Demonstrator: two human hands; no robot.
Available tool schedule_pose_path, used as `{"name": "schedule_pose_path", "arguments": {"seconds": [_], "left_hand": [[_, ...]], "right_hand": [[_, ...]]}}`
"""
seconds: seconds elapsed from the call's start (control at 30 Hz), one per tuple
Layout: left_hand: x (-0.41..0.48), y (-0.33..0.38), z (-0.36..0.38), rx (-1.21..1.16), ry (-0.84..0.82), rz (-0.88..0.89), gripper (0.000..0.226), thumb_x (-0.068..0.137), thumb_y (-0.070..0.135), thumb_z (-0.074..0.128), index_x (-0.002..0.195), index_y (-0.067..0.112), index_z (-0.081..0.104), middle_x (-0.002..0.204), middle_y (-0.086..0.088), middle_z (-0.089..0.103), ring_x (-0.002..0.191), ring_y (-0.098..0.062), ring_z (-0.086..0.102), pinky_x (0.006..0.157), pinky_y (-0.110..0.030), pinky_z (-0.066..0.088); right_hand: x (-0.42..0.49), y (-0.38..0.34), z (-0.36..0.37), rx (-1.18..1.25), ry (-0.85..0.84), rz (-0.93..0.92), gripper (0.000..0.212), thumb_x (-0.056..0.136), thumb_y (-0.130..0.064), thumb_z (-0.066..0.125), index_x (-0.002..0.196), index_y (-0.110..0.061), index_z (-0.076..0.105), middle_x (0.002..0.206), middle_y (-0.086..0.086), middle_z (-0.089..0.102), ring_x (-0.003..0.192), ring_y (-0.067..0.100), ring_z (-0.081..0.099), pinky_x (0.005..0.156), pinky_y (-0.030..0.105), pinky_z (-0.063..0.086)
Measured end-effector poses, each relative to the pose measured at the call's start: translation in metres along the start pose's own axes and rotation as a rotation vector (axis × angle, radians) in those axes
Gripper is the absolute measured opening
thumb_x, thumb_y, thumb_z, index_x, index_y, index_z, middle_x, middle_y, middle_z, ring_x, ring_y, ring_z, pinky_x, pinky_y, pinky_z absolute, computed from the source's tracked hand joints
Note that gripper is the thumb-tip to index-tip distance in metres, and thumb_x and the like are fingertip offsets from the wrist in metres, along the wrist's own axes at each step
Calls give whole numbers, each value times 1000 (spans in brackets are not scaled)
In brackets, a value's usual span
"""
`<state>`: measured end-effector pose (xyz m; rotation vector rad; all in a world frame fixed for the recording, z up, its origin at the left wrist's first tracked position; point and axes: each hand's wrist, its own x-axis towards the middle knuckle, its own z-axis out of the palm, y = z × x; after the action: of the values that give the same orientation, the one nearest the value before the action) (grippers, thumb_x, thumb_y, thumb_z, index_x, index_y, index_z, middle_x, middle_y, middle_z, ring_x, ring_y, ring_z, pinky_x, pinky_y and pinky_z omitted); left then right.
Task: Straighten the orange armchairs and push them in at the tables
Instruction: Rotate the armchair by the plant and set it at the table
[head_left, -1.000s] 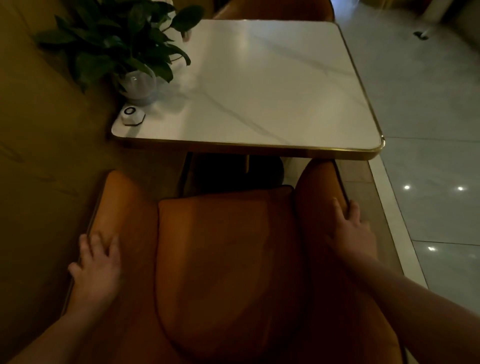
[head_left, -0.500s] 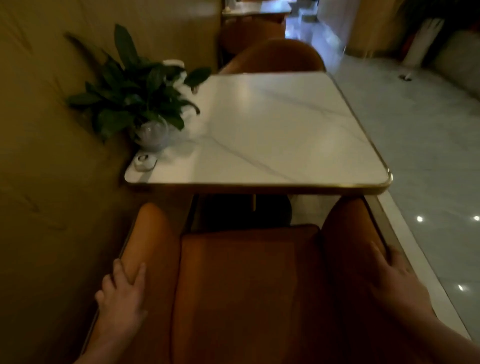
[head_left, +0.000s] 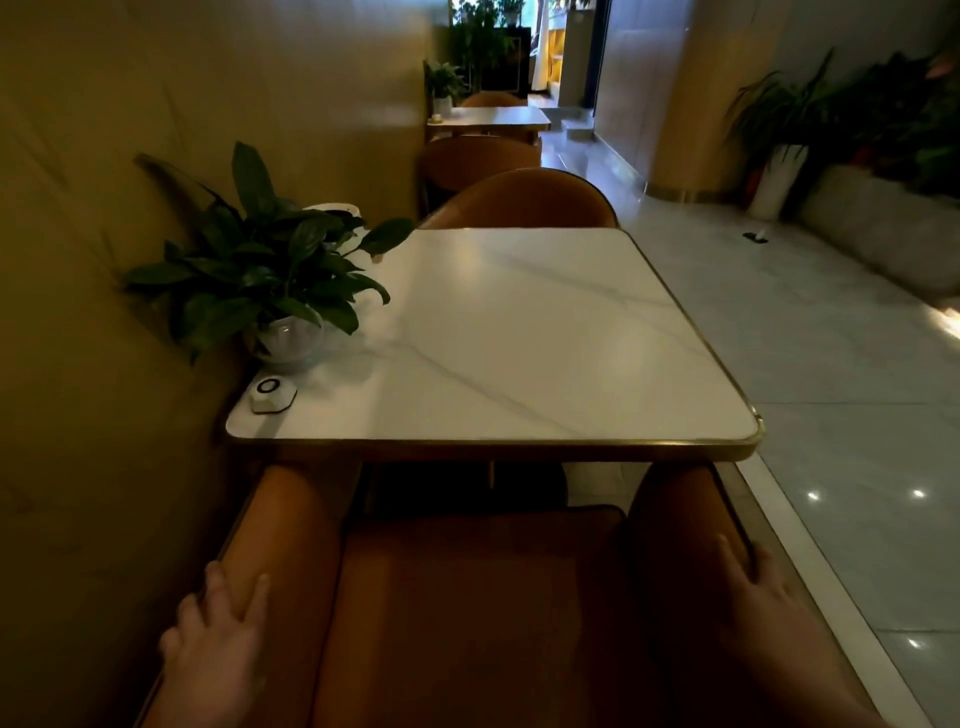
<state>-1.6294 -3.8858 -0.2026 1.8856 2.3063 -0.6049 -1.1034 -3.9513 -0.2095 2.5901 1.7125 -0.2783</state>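
An orange armchair (head_left: 467, 613) fills the bottom of the view, its two arm fronts right at the near edge of a white marble table (head_left: 519, 353) with a gold rim. My left hand (head_left: 218, 644) grips the chair's left arm. My right hand (head_left: 758, 592) grips the right arm, fingers over its outer edge. A second orange armchair (head_left: 524, 200) stands tucked in at the table's far side. A third (head_left: 475, 156) sits behind it, at another table (head_left: 493, 117) further back.
A potted plant (head_left: 260, 270) and a small white call button (head_left: 271, 395) sit on the table's left side, against the beige wall (head_left: 104, 208). To the right lies a glossy tiled floor (head_left: 831, 389), with planters (head_left: 883, 130) along the far right.
The view has tilted up, so the far chairs and the second table now show. The chair's arms now reach the table edge. Both hands stay on the arms.
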Motion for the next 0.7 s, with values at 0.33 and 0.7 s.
{"name": "schedule_pose_path", "arguments": {"seconds": [0.33, 0.7], "left_hand": [[-54, 4, -5, -70, -41, 142, 83, 94, 57, 46, 159, 29, 3, 165, -18, -4, 151, -41, -9, 118, -63, 11], [-214, 10, 28, -343, -254, 351, 69, 99, 55, 41, 158, 28, 17, 163, -11, 20, 146, -28, 28, 117, -44, 31]], "right_hand": [[-81, -61, -12, -133, -89, -200, 80, 94, -57, 48, 157, -26, 10, 165, 4, -11, 152, 29, -7, 122, 44, 3], [-260, -123, -7, 193, -295, -260, 54, 99, -42, 49, 148, -23, 38, 155, -6, 35, 144, 15, 28, 115, 30, 32]]}}
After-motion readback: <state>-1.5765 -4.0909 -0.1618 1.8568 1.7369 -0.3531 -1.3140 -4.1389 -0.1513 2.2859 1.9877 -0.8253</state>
